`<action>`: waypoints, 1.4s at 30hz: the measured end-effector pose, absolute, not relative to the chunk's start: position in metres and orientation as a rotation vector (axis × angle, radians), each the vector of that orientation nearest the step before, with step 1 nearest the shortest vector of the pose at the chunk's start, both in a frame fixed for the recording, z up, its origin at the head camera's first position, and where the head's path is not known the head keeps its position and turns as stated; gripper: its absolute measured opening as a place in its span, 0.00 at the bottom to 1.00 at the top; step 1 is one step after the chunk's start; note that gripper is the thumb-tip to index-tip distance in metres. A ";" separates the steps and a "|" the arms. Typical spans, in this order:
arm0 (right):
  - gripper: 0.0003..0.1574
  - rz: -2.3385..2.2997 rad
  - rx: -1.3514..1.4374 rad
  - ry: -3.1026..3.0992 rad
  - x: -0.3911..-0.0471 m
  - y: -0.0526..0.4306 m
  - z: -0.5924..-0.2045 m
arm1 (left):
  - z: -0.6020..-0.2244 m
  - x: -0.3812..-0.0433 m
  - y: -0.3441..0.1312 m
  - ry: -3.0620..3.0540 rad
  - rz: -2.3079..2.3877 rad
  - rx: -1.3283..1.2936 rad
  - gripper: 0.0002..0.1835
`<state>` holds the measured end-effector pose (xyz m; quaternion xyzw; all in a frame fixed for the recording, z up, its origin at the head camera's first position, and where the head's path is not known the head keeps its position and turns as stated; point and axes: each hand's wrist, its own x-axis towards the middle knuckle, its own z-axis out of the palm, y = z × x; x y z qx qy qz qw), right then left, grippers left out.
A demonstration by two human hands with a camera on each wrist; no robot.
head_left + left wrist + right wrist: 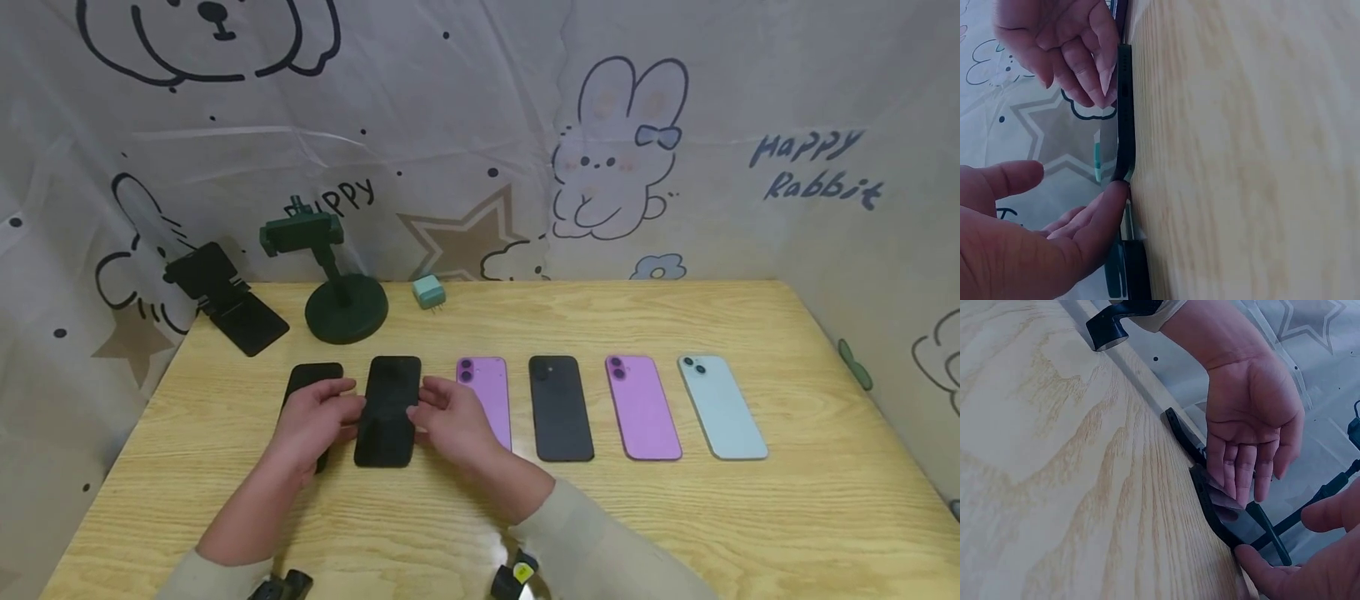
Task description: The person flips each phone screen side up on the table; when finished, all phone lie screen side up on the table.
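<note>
A black smartphone [387, 417] lies flat on the wooden table, its glossy dark face up. My left hand [309, 423] is at its left edge, fingers fairly straight, overlapping another black phone [318, 375] in the head view. On the opposite side my right hand [459, 423] has its fingertips right at the right edge, covering part of a purple phone [491, 387]. Seen low in the left wrist view, the black smartphone's edge [1125, 112] runs between both hands. From the right wrist, the right hand's fingertip [1250, 556] meets the phone's corner.
Rightward in the row lie a dark phone [561, 408], another purple phone [643, 408] and a pale blue phone [722, 408]. Behind stand a black folding stand [243, 312], a dark green phone holder [347, 308] and a teal charger plug [429, 292]. A printed curtain [480, 125] hangs behind.
</note>
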<state>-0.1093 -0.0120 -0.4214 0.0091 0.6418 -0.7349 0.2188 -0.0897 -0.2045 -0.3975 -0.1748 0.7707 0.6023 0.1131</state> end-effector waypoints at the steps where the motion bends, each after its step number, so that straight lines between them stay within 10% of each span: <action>1: 0.35 -2.036 0.015 1.773 -0.109 -0.012 -0.421 | -0.398 -0.090 -0.205 2.248 1.782 -0.509 0.28; 42: 0.41 -1.643 -0.152 2.392 -0.110 0.083 -0.408 | -0.395 -0.099 -0.112 2.246 1.829 -0.295 0.22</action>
